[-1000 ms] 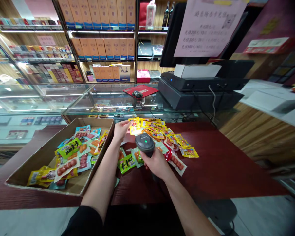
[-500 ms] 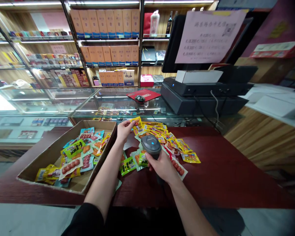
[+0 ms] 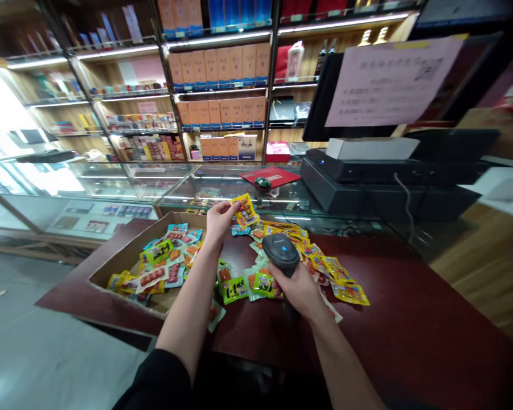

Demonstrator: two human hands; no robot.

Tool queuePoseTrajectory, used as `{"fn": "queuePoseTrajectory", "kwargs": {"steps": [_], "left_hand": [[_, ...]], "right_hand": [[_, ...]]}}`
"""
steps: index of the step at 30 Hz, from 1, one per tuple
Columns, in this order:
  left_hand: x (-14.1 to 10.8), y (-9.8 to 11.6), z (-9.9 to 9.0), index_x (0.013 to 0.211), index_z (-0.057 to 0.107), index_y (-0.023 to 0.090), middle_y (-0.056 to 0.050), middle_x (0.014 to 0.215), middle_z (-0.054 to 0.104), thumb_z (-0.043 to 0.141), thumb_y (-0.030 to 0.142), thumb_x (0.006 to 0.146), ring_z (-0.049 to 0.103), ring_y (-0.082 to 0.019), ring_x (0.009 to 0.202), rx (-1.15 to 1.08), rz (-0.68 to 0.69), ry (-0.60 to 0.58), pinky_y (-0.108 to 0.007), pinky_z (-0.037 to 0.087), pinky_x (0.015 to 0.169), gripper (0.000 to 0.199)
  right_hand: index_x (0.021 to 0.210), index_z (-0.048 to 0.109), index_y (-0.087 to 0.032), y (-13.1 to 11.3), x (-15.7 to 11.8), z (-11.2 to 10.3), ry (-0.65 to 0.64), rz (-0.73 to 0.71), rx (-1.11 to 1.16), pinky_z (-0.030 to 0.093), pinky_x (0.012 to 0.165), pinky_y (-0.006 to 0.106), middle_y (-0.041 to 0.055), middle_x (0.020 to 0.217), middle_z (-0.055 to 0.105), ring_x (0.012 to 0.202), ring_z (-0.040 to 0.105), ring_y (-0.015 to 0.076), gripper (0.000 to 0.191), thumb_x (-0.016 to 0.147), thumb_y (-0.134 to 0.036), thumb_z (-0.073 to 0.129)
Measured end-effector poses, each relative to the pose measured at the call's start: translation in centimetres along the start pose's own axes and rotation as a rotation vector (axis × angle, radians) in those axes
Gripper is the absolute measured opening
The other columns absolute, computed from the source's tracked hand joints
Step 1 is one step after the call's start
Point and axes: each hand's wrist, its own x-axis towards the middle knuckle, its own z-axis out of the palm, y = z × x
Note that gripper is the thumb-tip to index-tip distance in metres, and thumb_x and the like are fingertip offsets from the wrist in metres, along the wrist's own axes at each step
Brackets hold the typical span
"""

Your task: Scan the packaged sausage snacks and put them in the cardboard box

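My left hand [image 3: 221, 222] pinches a yellow snack packet [image 3: 245, 210] by its left edge, raised over the far side of the dark red table [image 3: 393, 296]. A black barcode scanner [image 3: 280, 250] with a small blue light is gripped in my right hand [image 3: 301, 287]. Under and around the scanner lie yellow packets [image 3: 349, 292] and green packets [image 3: 234, 290]. Left of my left forearm stands an open cardboard box [image 3: 106, 267] holding mixed packets in blue, green, yellow and white; the forearm hides part of its right side.
Beyond the table is a glass display counter [image 3: 175, 196] with a red mouse pad [image 3: 277, 176] and a mouse [image 3: 262, 182]. A monitor [image 3: 320, 108] with a pink sheet stands at the right, above a black cash drawer [image 3: 345, 191]. Shelves of boxes line the back.
The view has swung left, so the scene sits further right. The yellow packet in my left hand is lifted clear of the pile and its front shows more. My right hand still grips the scanner.
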Motion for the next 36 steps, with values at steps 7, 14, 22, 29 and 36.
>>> {"fn": "queuePoseTrajectory", "kwargs": {"steps": [7,14,22,29,36], "left_hand": [[-3.3,6.5,-11.1,0.089,0.073,0.013,-0.007,0.084,0.073,0.079,0.047,0.061,0.068,-0.017,0.073,0.107,0.196,0.327,-0.024,0.055,0.06,0.044],[-5.4,9.4,-16.1,0.096,0.072,0.014,-0.008,0.085,0.072,0.079,0.045,0.062,0.07,-0.019,0.083,0.166,0.298,0.431,-0.03,0.057,0.075,0.046],[-4.5,4.0,-8.2,0.094,0.074,0.014,-0.008,0.084,0.073,0.077,0.042,0.066,0.07,-0.02,0.08,0.128,0.185,0.152,-0.031,0.057,0.074,0.04],[-5.6,-2.9,2.8,0.091,0.076,0.017,-0.008,0.085,0.074,0.075,0.04,0.07,0.069,-0.021,0.078,0.183,0.028,-0.198,-0.03,0.055,0.073,0.031],[-8.0,-7.9,8.2,0.09,0.075,0.021,-0.008,0.089,0.075,0.071,0.036,0.074,0.069,-0.022,0.082,0.349,-0.001,-0.473,-0.033,0.054,0.075,0.023]], "right_hand": [[0.08,0.058,-0.02,-2.1,1.1,4.0,-0.165,-0.055,0.068,0.049,0.043,0.029,-0.0002,0.053,0.06,0.043,0.057,0.0165,0.032,0.075,-0.05,0.068],[0.082,0.059,-0.018,-3.1,0.9,6.0,-0.192,-0.108,0.042,0.046,0.041,0.027,0.0006,0.055,0.062,0.042,0.057,0.0158,0.035,0.075,-0.051,0.067],[0.08,0.057,-0.02,-2.8,0.0,3.1,-0.1,-0.051,0.064,0.047,0.042,0.029,-0.0009,0.052,0.059,0.042,0.055,0.0162,0.028,0.074,-0.046,0.068],[0.086,0.064,-0.02,-0.9,-1.1,-3.4,0.118,-0.026,-0.024,0.047,0.042,0.029,0.0003,0.051,0.06,0.04,0.055,0.0172,0.028,0.075,-0.046,0.067],[0.091,0.064,-0.021,1.2,-2.3,-7.3,0.24,0.068,-0.01,0.044,0.041,0.028,-0.0014,0.05,0.058,0.04,0.054,0.0168,0.028,0.079,-0.046,0.063]]}}
